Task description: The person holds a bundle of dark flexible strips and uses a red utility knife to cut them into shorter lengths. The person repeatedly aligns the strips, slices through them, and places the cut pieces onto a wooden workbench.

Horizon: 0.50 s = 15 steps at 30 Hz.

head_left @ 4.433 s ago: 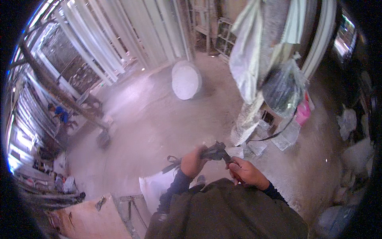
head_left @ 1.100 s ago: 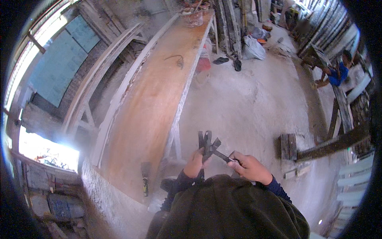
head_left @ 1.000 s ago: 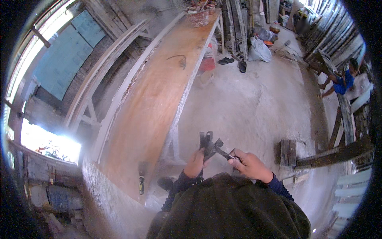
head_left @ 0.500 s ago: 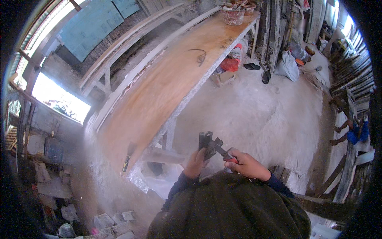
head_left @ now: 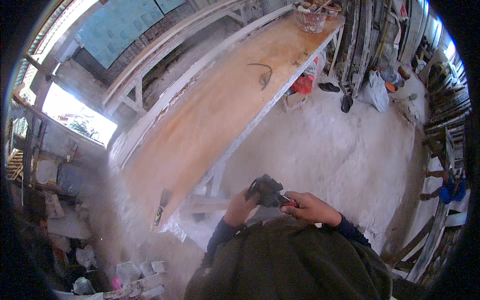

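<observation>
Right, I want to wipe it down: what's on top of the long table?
On the table: a bucket and a reddish container at the far end, a dark cord, and a yellow-and-black tool at the near end. The surface beneath the bucket is covered.

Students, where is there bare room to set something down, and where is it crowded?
Free: the tabletop between the yellow-and-black tool and the dark curled strip; the floor between the right hand and black slippers. Crowded: the tabletop's far end, around the reddish bucket.
</observation>
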Motion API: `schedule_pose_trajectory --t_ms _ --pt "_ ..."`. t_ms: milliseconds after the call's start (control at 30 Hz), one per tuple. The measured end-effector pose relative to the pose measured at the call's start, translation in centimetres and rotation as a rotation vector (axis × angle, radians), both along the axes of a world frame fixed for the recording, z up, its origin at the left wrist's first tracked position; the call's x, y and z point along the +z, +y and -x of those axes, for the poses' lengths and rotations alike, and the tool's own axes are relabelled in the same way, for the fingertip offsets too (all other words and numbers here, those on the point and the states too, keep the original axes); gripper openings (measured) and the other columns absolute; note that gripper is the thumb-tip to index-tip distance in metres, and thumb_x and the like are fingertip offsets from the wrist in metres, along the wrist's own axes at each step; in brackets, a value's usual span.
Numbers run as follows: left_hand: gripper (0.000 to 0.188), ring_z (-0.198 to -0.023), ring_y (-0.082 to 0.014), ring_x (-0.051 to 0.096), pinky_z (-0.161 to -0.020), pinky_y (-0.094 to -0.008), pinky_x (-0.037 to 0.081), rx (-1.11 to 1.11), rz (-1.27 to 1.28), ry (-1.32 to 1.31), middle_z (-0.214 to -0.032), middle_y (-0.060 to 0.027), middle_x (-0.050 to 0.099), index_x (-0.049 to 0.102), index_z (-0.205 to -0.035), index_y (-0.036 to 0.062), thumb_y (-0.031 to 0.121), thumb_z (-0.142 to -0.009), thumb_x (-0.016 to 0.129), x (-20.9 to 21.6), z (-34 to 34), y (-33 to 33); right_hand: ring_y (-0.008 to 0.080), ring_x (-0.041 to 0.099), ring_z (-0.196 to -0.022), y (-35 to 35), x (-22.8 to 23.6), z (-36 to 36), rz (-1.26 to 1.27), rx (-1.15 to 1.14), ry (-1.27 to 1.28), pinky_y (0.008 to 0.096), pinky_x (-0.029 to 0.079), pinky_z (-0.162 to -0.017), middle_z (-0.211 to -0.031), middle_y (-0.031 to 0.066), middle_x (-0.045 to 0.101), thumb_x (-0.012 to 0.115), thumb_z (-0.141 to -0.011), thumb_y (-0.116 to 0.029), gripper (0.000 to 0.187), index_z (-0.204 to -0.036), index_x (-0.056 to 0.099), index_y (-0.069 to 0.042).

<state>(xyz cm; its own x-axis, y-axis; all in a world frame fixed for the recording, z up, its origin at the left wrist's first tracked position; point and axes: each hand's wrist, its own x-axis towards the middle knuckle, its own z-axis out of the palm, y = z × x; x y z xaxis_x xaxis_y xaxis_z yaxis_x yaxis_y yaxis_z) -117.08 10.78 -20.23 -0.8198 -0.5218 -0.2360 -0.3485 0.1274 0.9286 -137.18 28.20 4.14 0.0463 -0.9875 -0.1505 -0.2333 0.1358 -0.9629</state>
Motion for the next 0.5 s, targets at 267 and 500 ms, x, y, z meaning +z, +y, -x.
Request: schedule_pose_trajectory --t_ms 267,500 --pt "0.031 -0.068 -0.0126 0.053 -0.062 -0.0284 0.043 0.268 -0.271 0.133 -0.075 -0.0091 0.059 0.055 -0.099 -0.0019 0.024 -0.083 0.05 12.8 4.3 -5.8 0.02 0.05 -0.053 -10.4 1.2 4.4 0.044 0.04 0.216 0.0311 0.039 -0.052 -0.06 0.0111 0.052 0.06 -0.078 -0.025 0.024 -0.084 0.054 -0.002" --pt "0.035 -0.068 -0.0141 0.055 -0.064 -0.0302 0.043 0.012 0.183 -0.219 -0.074 -0.0123 0.061 0.059 -0.096 0.0004 0.032 -0.082 0.052 18.3 4.3 -9.1 0.03 0.051 -0.056 -15.6 2.2 7.0 0.101 0.236 0.292 0.0328 0.039 -0.052 -0.063 0.0151 0.053 0.062 -0.076 -0.027 0.026 -0.081 0.054 -0.003"
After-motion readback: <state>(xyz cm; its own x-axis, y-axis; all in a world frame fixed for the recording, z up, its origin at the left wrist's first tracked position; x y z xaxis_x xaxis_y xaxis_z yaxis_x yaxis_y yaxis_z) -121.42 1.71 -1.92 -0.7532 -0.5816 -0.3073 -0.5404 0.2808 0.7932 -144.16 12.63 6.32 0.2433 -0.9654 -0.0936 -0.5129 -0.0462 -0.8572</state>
